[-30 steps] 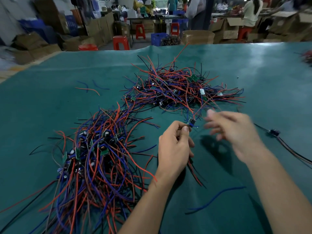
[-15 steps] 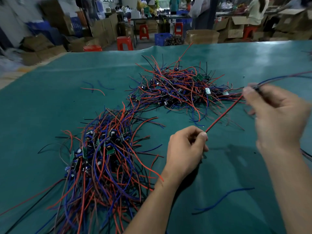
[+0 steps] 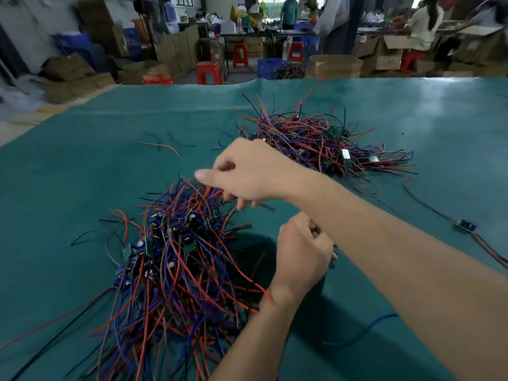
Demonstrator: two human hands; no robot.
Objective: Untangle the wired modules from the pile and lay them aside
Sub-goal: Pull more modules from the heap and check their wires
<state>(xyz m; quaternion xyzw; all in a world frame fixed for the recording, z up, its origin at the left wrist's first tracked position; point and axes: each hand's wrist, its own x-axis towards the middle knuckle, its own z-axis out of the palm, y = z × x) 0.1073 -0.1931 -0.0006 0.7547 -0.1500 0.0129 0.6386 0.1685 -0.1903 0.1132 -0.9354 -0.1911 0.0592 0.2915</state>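
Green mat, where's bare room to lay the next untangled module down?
Open mat stretches left of the near pile, holding only stray wire offcuts near its far side. More bare room lies right of the far pile, beyond the module already laid aside. The strip between the piles is crowded: the right hand reaches across it.

Just one cam, head-worn, looking fwd and down across the green table (image 3: 82,166), sitting close over the worker's arms.
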